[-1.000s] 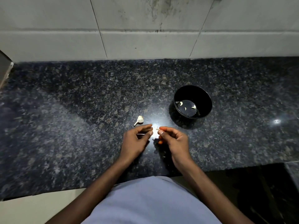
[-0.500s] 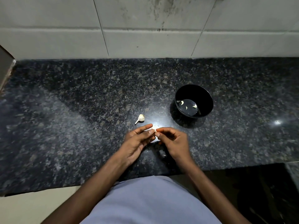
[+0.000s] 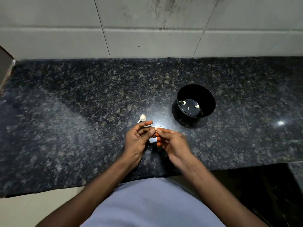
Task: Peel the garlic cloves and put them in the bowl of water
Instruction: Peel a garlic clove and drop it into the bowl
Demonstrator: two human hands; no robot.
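Head view is showing a dark speckled stone counter (image 3: 82,128) running up to a pale tiled wall (image 3: 147,38). Both hands are meeting over the counter's near middle. The left hand (image 3: 136,139) is lying palm up, its forefinger stretched toward the right and its thumb pressing a small garlic clove (image 3: 155,128) against the other fingers. The right hand (image 3: 173,144) is curling in from the other side, its fingertips (image 3: 159,130) pinching the same clove, so both hands are grasping it together. The clove is sitting between the two sets of fingertips, held above the counter, and mostly hidden by them; whether its skin is on or off is too small to tell. Just beyond the left forefinger, a piece of garlic with a stalk (image 3: 142,118) is lying on the counter, apart from the hands. To the right and farther back, a black bowl (image 3: 211,102) is standing upright, well apart from the hands, with water in its bottom and a few pale cloves (image 3: 184,102) lying in it. A light grey shirt (image 3: 152,203) is filling the bottom edge
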